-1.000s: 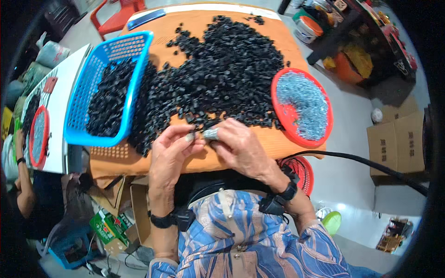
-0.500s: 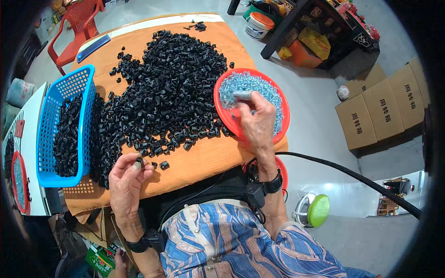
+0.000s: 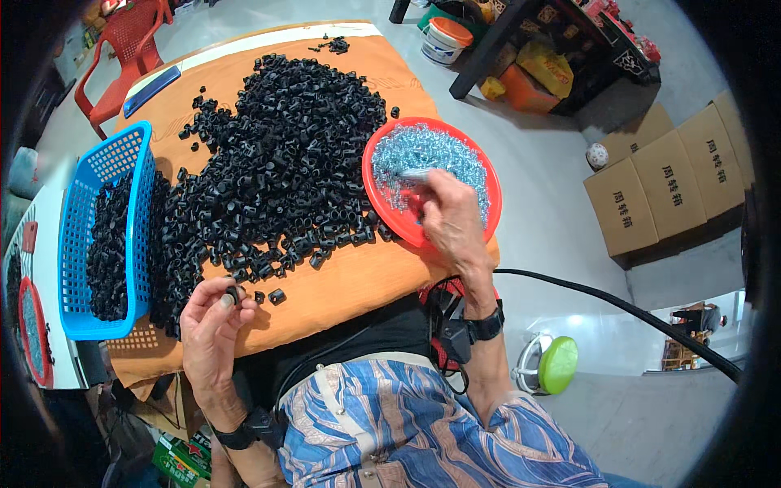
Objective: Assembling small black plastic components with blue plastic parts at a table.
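Observation:
On the orange-covered table [image 3: 342, 305], my left hand [image 3: 210, 337] is near the front edge, pinching a small black plastic cap [image 3: 233, 294] between thumb and fingertips. My right hand [image 3: 455, 220] reaches over a round red tray [image 3: 495, 199] full of small shiny metal pieces [image 3: 427, 146], too small to name surely. Its fingers are closed on a short silvery object [image 3: 416, 174], blurred and partly hidden by the hand. A broad heap of similar black caps [image 3: 293, 154] spreads across the table between the hands and beyond them. Two loose caps [image 3: 277, 297] lie just right of my left hand.
A blue plastic basket [image 3: 146, 203] holding black parts stands at the table's left. A blue flat case [image 3: 152, 91] lies at the far left corner. A black cable [image 3: 602, 293] runs off to the right. Cardboard boxes [image 3: 671, 187] and a green stool [image 3: 559, 365] are at the right.
The view has shifted slightly. My right hand has moved a little across the tray, still gripping the silvery object. The left hand keeps hold of its cap, which is now tilted more into view.

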{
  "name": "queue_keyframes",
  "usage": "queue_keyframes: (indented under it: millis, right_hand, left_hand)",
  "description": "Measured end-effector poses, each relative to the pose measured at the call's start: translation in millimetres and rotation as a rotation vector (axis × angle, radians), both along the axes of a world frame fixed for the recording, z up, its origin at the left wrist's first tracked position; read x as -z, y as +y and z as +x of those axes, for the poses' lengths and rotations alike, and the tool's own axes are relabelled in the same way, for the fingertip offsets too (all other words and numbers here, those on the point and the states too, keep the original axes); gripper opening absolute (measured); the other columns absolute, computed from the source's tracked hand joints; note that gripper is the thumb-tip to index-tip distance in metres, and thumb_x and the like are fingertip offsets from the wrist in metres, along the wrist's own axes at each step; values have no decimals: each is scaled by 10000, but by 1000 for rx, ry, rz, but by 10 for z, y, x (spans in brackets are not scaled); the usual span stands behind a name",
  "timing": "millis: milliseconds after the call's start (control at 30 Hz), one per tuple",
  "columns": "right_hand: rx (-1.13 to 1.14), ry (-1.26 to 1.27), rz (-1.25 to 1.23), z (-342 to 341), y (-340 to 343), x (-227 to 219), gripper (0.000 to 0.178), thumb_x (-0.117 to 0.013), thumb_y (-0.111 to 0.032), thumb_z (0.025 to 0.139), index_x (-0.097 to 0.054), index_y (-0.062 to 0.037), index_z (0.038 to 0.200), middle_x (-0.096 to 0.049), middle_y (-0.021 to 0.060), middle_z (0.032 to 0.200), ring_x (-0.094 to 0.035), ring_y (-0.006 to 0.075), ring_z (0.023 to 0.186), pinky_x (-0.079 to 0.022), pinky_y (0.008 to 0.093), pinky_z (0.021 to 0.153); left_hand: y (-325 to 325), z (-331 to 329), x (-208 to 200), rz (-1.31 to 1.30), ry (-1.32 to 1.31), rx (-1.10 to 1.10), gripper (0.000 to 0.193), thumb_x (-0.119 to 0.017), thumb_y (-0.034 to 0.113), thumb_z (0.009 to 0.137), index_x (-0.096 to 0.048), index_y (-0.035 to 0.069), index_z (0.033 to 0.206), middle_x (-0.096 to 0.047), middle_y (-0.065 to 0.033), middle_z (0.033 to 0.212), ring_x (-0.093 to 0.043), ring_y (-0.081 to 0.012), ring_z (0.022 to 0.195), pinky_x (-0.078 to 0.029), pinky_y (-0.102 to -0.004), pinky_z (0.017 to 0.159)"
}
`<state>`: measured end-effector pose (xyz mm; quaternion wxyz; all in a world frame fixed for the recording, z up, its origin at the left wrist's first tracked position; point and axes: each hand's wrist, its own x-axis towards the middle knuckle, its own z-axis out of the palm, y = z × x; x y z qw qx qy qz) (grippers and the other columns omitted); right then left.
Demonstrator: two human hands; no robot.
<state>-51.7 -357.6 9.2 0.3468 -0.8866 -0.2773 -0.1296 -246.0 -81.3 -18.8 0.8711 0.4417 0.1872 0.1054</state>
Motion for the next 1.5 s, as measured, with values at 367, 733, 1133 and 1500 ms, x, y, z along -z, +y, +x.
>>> queue_keyframes:
  millis: [367,733,1133,1500]
  right_hand:
    - [45,6,-50,-63,63,-24,66,-553,-6,758,-562,41,804,-596,201,763,-602,360,725,-460,425,656]
    - [40,-5,-362,60,-70,10,113,-547,-20,806,-598,15,900,-613,219,851,-596,395,795,-462,429,719]
    - [-20,-49,-411,-37,224,69,78,-520,33,774,-543,78,833,-583,249,833,-577,416,772,-434,469,697]
    - [-6,-48,-424,-20,183,-18,97,-575,-1,747,-570,31,839,-576,198,768,-581,359,700,-452,445,632]
  left_hand:
    - [44,-70,-51,28,31,-15,227,-599,28,865,-571,-34,1081,-632,-126,904,-652,-198,798,-550,-263,714]
    - [-107,155,78,-74,-38,95,219,-629,52,864,-589,-25,1066,-640,-124,904,-673,-196,809,-572,-276,723]
    - [22,-22,-7,8,18,21,216,-629,69,873,-590,-45,1053,-643,-122,901,-675,-200,808,-571,-275,712]
    - [6,-68,2,26,-16,48,249,-597,75,883,-588,-32,1108,-650,-115,907,-644,-163,810,-540,-273,753]
